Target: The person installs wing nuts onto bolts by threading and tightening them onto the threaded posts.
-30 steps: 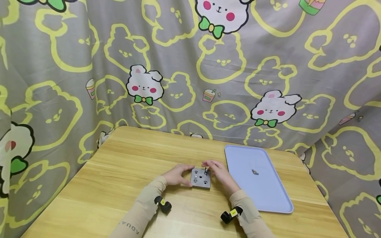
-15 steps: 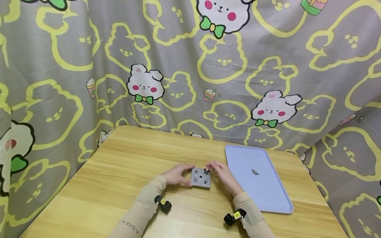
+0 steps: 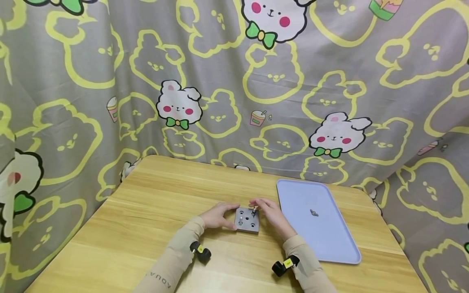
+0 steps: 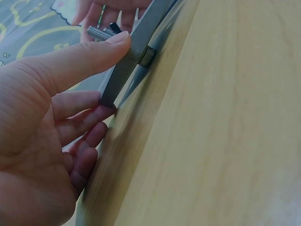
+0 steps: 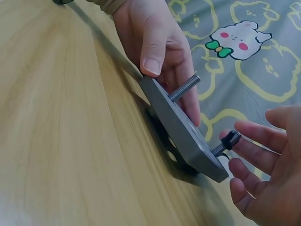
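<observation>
A grey metal plate (image 3: 247, 225) with several holes lies tilted above the wood in the right wrist view, a round foot under it in the left wrist view. Two threaded screws stand out of it; a bare screw (image 5: 185, 88) is nearer the left hand, and a small black piece (image 5: 230, 140) sits on the other. My left hand (image 3: 217, 215) grips the plate's left side, thumb (image 4: 89, 59) on one edge and fingers at another. My right hand (image 3: 272, 215) has its fingers loosely bent beside the black piece, one fingertip behind it, the thumb apart.
A light blue tray (image 3: 329, 240) lies on the wooden table (image 3: 176, 179) to the right, holding a small metal part (image 3: 314, 212). A patterned grey curtain (image 3: 227, 73) hangs behind and at both sides.
My right hand shifted slightly right, away from the plate's far corner, then came back left. My left hand and the plate have stayed in place.
</observation>
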Motion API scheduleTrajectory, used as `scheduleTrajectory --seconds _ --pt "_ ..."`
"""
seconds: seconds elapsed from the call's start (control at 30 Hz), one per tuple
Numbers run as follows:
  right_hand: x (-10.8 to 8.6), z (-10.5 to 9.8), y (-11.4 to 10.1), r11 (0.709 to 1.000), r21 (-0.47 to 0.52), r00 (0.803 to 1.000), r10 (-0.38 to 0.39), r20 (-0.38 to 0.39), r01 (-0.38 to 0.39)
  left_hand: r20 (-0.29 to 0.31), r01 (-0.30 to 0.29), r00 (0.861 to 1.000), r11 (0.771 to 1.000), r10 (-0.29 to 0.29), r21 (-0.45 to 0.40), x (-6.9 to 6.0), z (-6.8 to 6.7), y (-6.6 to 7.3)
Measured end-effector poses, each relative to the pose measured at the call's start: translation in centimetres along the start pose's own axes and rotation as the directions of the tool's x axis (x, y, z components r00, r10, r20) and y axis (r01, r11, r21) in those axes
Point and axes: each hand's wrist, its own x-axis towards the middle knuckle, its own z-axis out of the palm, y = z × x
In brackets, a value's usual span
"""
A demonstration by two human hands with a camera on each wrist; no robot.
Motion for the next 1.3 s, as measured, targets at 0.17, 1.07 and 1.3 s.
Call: scheduleTrajectory --seconds 0.17,1.07,1.3 --pt "0.1 0.3 -0.2 1.0 0.012 1.0 -0.004 -0.006 0.004 0.001 0.005 1.0 1.0 -0.005 0.0 0.0 0.0 0.0" --pt "0.2 0.4 0.2 0.999 0.035 1.0 -0.02 0.012 0.02 0.002 0.017 1.0 1.0 -0.017 -0.016 0.2 -0.1 -0.3" --pt "-0.4 0.1 -0.2 1.0 0.025 1.0 -0.001 -0.013 0.001 0.007 0.021 1.0 1.0 -0.021 -0.018 0.2 0.0 -0.3"
